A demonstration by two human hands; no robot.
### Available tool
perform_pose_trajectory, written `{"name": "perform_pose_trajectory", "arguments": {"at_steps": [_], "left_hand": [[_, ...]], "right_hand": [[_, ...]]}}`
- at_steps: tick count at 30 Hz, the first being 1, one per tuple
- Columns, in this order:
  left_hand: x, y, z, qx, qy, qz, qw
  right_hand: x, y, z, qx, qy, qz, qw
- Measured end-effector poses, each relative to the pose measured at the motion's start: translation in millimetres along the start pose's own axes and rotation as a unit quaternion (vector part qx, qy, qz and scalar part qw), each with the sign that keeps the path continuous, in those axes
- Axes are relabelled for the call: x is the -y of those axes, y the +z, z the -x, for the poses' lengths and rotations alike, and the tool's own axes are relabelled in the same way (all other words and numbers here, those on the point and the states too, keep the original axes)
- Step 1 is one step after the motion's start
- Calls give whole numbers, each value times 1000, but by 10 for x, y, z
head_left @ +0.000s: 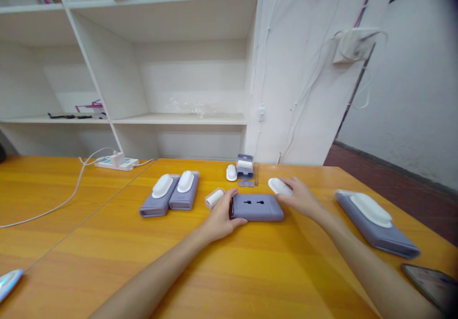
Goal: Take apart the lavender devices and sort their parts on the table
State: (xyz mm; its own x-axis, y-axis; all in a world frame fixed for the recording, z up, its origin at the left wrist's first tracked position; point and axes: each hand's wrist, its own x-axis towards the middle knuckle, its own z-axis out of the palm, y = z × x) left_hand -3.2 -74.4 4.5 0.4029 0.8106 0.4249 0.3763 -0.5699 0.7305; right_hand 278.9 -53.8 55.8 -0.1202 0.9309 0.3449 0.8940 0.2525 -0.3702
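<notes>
A lavender rectangular case (258, 208) lies flat on the wooden table (229, 271) in front of me. My left hand (222, 218) grips its left end, thumb under the front edge and fingers over the top. Just left of that hand lies a small white roller piece (214, 198). My right hand (299, 196) rests beyond the case's right end, its fingers closed on a white oval cap (278, 186). Behind the case stand small parts: a white cap (231, 172), a lavender holder (245, 165) and a thin spring (256, 172).
Two assembled lavender units with white tops (170, 192) lie side by side to the left. A larger one (375, 221) lies at the right edge, with a phone (431, 283) nearer me. A power strip (116, 162) and white cable sit at the back left. White shelving (161, 118) stands behind.
</notes>
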Motion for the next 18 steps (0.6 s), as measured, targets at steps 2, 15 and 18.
{"name": "perform_pose_trajectory", "arguments": {"at_steps": [2, 15, 18], "left_hand": [[-6, -4, 3, 4, 4, -2, 1000], [-68, 4, 52, 21, 65, -74, 995], [-125, 3, 59, 20, 97, -110, 989]], "right_hand": [[-179, 94, 100, -27, 46, 19, 998], [-392, 301, 327, -69, 150, 172, 971], [-264, 269, 397, -126, 150, 210, 958]]}}
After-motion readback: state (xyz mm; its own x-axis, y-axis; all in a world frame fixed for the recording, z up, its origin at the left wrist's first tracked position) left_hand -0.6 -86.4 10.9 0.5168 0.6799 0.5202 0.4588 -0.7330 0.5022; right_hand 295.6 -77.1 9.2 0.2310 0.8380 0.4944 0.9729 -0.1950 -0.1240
